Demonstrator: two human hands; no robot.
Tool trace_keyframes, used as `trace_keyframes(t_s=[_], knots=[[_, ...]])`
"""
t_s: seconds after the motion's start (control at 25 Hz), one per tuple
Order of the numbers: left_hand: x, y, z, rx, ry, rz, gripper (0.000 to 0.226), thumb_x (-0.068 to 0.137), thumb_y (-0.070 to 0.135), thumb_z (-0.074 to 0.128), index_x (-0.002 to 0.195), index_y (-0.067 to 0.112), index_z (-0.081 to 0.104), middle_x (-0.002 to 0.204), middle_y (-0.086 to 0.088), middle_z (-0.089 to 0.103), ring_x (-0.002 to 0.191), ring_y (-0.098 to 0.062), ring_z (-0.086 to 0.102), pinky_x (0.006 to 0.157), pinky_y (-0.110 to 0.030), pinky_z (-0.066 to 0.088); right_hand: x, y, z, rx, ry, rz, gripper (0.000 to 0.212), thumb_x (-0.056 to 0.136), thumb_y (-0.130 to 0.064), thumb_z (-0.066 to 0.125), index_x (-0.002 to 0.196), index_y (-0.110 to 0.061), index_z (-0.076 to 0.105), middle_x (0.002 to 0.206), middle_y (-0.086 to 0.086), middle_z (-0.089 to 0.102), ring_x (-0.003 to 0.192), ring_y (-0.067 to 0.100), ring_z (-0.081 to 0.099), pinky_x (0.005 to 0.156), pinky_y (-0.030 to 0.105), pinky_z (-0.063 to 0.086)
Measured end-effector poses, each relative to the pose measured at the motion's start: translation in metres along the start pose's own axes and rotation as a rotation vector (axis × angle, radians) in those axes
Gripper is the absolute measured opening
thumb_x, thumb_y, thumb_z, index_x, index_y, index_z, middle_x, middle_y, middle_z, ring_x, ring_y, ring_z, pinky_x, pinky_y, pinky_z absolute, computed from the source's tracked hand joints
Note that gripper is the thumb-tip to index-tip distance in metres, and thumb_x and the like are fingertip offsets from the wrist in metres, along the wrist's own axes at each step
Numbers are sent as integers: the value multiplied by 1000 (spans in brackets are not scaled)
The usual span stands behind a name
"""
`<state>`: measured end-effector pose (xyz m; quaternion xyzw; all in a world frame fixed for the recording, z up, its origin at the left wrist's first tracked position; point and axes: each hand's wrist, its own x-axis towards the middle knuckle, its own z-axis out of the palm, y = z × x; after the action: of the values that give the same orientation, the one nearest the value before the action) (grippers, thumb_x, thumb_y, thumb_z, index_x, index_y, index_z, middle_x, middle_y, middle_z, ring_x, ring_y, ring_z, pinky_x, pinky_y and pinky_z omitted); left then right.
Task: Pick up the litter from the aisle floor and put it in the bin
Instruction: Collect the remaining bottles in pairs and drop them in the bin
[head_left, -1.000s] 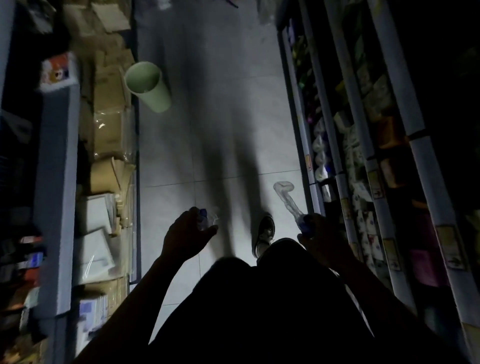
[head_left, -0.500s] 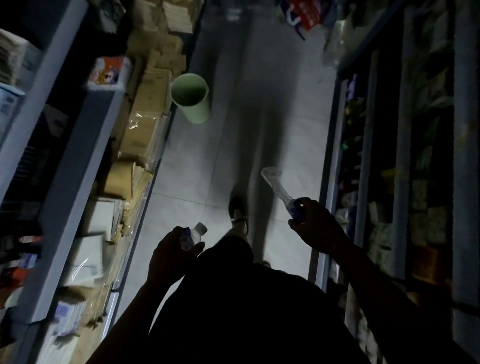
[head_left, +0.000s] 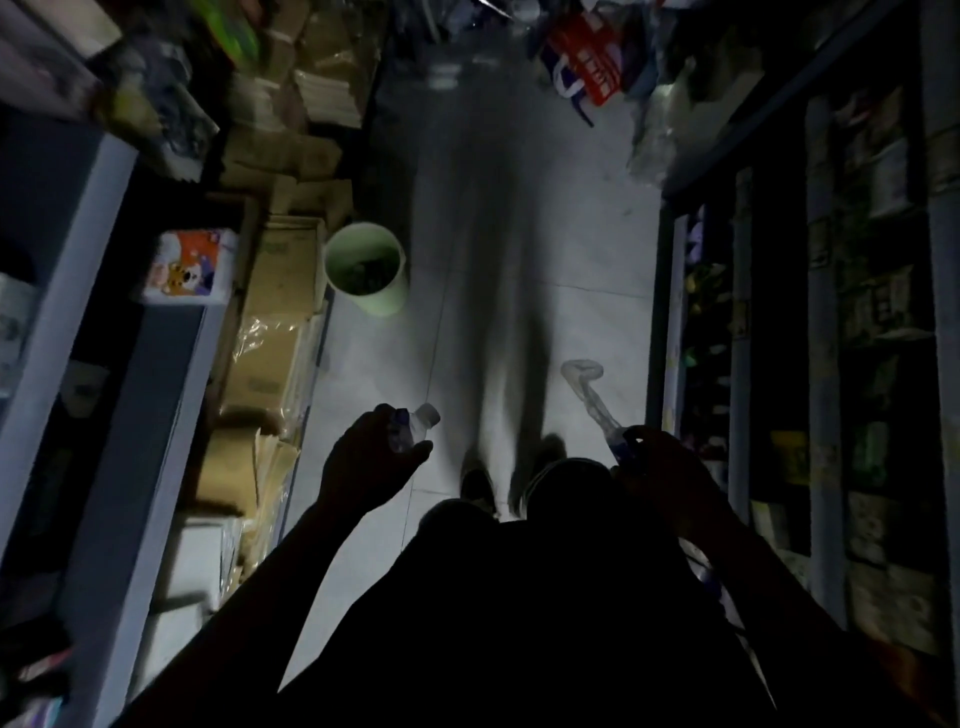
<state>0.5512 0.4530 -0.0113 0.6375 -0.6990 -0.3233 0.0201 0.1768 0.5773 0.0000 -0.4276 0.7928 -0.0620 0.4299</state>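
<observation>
Head camera looks down a dim aisle, with my two arms reaching forward in silhouette. My left hand (head_left: 371, 462) is curled around a small plastic bottle (head_left: 413, 427), fingers wrapped about its body so that the white-capped end pokes out past my fingertips, up and to the right. My right hand (head_left: 657, 462) is closed on the lower end of a crushed clear bottle (head_left: 589, 395), which sticks up and away from that hand toward the left, its flattened far end hanging in the air above the floor (head_left: 587, 249). Both hands are raised at about the same height, well apart from each other, with my dark lap and the tips of my shoes (head_left: 480, 486) between and just below them.

The pale green bin (head_left: 382, 306) stands on the floor ahead of my left hand, slightly to its left, upright with its mouth open toward me; something dark lies in the bottom, too dim to make out. It sits right beside the stacked cardboard boxes (head_left: 280, 291) that line the aisle left of my left hand. Shelving (head_left: 821, 322) with packaged goods runs along to the right of my right hand. Far ahead of both hands, a red and white bag (head_left: 587, 62) lies at the end of the aisle.
</observation>
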Motion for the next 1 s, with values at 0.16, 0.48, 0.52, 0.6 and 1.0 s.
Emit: trace_keyframes(t_s=[0.16, 0.48, 0.52, 0.6, 1.0], knots=[[99, 29, -22, 45, 25, 25, 56, 76, 63, 74, 109, 22, 56, 90, 9, 55, 78, -14, 53, 68, -29, 41, 73, -23, -34, 4, 14, 25, 51, 81, -34, 80, 127, -31, 59, 110, -1, 67, 93, 19, 67, 84, 42, 56], [209, 64, -64, -92, 46, -135, 55, 74, 60, 74, 107, 18, 63, 93, 1, 59, 85, -21, 62, 74, -35, 50, 259, -147, -119, -177, -157, -127, 60, 86, -34, 77, 138, -20, 51, 120, 4, 64, 108, 26, 65, 85, 35, 49], [217, 62, -70, -128, 86, -154, 55, 73, 60, 73, 103, 15, 67, 90, -1, 61, 84, -24, 62, 75, -38, 51, 280, -171, -123, -202, -162, -155, 60, 85, -36, 77, 135, -19, 49, 113, 1, 66, 100, 24, 66, 77, 31, 46], [230, 53, -83, -163, 180, -229, 55, 69, 59, 70, 97, 12, 69, 88, -5, 60, 85, -27, 58, 75, -41, 49, 315, -222, -123, -242, -203, -202, 54, 84, -41, 78, 122, -22, 45, 93, -9, 62, 77, 12, 62, 60, 24, 37], [397, -66, -114, -544, -48, -733, 75, 86, 76, 54, 106, 4, 58, 92, -11, 66, 89, -35, 68, 79, -38, 54, 477, -407, 1, -250, -305, -159, 44, 87, -58, 69, 100, -16, 64, 80, -3, 64, 78, 17, 68, 66, 27, 49]])
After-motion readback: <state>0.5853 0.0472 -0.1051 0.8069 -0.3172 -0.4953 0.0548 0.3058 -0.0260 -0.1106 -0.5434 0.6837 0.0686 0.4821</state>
